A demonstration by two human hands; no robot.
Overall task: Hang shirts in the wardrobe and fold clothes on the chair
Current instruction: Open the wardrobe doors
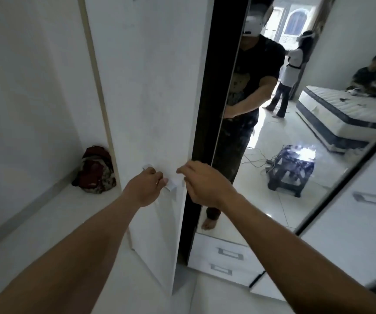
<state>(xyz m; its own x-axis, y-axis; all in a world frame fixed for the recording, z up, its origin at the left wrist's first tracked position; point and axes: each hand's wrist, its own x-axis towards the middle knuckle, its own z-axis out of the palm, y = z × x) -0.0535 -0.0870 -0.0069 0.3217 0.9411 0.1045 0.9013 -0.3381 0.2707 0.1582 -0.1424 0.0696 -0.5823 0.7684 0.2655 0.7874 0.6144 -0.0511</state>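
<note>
1. The left hand [146, 188] grips the metal handle [171, 186] of the white wardrobe door [150, 87], fingers curled round it.
2. The right hand [201, 184] sits at the door's free edge beside the handle; blur hides whether it grips.
3. A red bundle of clothes [96, 171] lies on the floor [46, 223], left of the door.

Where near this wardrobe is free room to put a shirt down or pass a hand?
Free: the white floor between the left wall and the wardrobe door, before the red bundle. A hand may probably pass through the dark gap between door and mirror. Crowded: the handle, gripped by the left hand, right hand close beside.
</note>
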